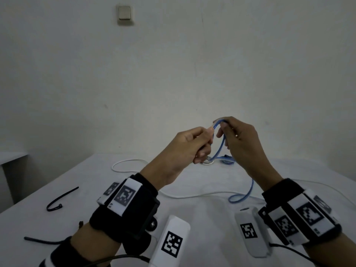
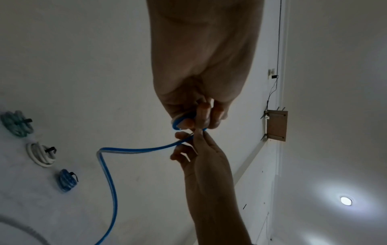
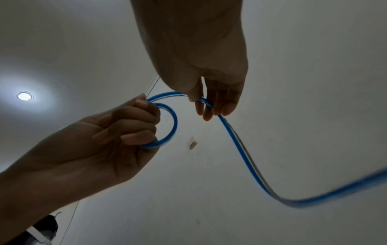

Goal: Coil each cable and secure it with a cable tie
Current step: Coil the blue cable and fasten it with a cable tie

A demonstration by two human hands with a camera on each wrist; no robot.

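Observation:
A blue cable (image 1: 222,145) is held up above the white table (image 1: 86,189) between both hands. My left hand (image 1: 204,145) grips a small loop of the blue cable (image 3: 172,122) in curled fingers. Just right of it, my right hand (image 1: 225,130) pinches the same cable (image 3: 206,102) between thumb and fingertips. From there the blue cable (image 2: 108,174) hangs down in a long slack run to the table. A black cable tie (image 1: 57,201) lies on the table at the left, another black tie (image 1: 38,240) nearer the front edge.
A loose white cable (image 1: 192,196) snakes across the table under my hands. Three coiled, tied bundles lie at the far side: teal (image 2: 16,123), white (image 2: 40,155) and blue (image 2: 66,180). A wall stands right behind the table.

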